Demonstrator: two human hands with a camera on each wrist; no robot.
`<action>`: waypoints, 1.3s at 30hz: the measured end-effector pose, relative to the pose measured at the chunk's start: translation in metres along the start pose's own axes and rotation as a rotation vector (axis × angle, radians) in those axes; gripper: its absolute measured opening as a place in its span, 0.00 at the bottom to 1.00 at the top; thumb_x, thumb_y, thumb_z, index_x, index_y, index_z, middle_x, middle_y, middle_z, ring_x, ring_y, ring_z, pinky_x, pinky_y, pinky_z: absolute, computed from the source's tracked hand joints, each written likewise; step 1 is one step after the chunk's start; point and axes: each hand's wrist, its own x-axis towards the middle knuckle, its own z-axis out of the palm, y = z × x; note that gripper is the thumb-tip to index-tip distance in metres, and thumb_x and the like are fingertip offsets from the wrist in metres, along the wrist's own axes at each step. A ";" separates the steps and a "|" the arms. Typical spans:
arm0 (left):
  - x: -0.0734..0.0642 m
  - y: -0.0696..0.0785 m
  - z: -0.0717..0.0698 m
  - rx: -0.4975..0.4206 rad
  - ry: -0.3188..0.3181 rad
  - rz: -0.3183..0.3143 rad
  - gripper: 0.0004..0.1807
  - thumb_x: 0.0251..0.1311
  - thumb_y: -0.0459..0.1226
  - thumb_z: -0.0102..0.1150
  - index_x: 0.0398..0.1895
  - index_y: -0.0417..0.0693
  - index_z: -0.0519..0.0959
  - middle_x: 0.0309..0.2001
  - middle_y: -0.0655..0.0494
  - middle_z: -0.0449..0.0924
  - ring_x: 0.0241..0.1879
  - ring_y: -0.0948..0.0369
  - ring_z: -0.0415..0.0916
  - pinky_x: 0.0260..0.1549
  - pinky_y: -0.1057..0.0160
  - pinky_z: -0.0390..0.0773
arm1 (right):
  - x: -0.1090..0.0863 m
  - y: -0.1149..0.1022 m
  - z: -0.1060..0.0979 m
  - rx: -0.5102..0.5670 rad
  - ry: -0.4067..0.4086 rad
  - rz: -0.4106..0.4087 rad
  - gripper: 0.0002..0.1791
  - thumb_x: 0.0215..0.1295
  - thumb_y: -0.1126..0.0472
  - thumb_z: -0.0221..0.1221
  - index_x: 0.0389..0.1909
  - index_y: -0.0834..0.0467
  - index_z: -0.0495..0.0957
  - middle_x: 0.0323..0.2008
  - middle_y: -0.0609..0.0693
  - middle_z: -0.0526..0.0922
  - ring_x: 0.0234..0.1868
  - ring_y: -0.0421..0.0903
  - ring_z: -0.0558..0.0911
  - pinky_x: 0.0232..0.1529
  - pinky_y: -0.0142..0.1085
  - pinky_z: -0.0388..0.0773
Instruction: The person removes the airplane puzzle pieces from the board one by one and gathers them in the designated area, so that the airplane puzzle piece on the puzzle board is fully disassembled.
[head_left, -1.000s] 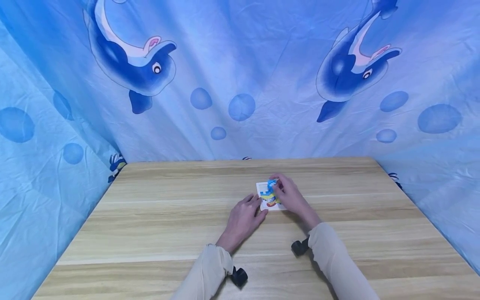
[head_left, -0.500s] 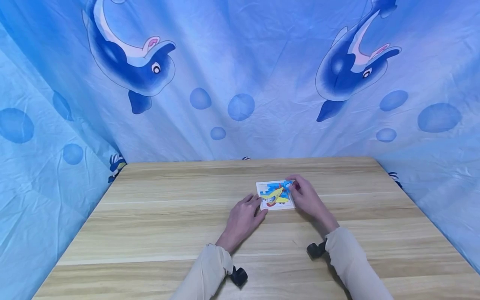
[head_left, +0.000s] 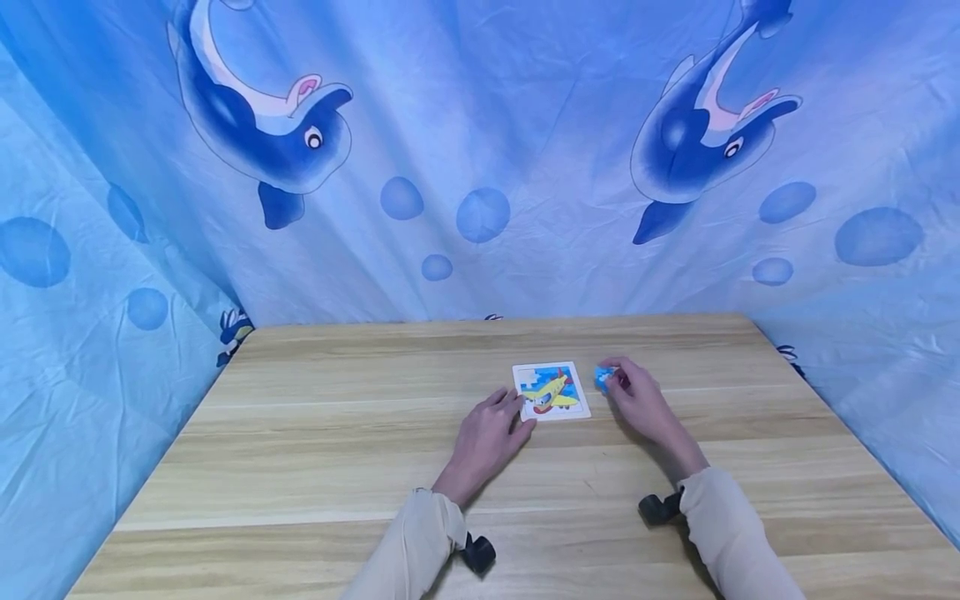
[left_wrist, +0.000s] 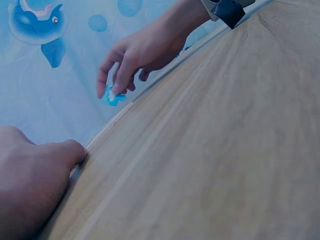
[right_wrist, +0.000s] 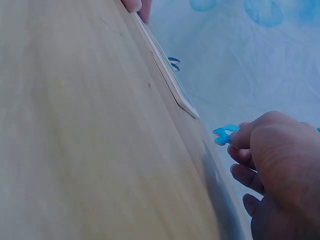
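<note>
Right hand (head_left: 637, 400) pinching a blue jigsaw piece (head_left: 603, 379), up off the wood-grain desk (head_left: 300, 442), just right of the airplane puzzle board (head_left: 558, 415), left hand (head_left: 486, 429), thumb and fingers apart, touching that board's left side.

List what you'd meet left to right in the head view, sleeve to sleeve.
Left sleeve → left hand → puzzle board with the airplane picture → blue puzzle piece → right hand → right sleeve.
</note>
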 end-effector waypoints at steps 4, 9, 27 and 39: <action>0.000 0.000 0.001 -0.001 0.000 0.000 0.23 0.63 0.51 0.56 0.54 0.47 0.81 0.55 0.49 0.80 0.59 0.53 0.74 0.54 0.54 0.76 | -0.005 0.007 -0.006 -0.022 0.014 -0.010 0.14 0.68 0.70 0.53 0.53 0.64 0.73 0.33 0.54 0.76 0.34 0.46 0.74 0.33 0.32 0.73; 0.000 -0.001 0.001 -0.001 0.001 0.000 0.23 0.63 0.51 0.56 0.54 0.48 0.81 0.55 0.49 0.80 0.59 0.53 0.74 0.54 0.55 0.76 | -0.009 0.014 -0.012 -0.021 0.015 -0.019 0.14 0.67 0.71 0.54 0.52 0.64 0.74 0.32 0.53 0.76 0.31 0.45 0.73 0.30 0.31 0.73; 0.000 -0.002 0.001 0.001 0.001 -0.006 0.23 0.63 0.52 0.56 0.54 0.48 0.81 0.56 0.49 0.79 0.60 0.53 0.74 0.54 0.54 0.76 | -0.021 0.023 -0.029 -0.032 0.000 0.012 0.15 0.68 0.69 0.53 0.54 0.63 0.75 0.29 0.53 0.76 0.26 0.44 0.71 0.24 0.32 0.69; -0.001 -0.001 0.001 -0.001 -0.002 -0.002 0.23 0.63 0.52 0.56 0.54 0.48 0.81 0.55 0.49 0.80 0.60 0.53 0.73 0.54 0.54 0.76 | -0.023 0.029 -0.032 -0.143 0.015 0.064 0.14 0.68 0.66 0.55 0.53 0.58 0.77 0.30 0.51 0.76 0.27 0.45 0.72 0.30 0.38 0.65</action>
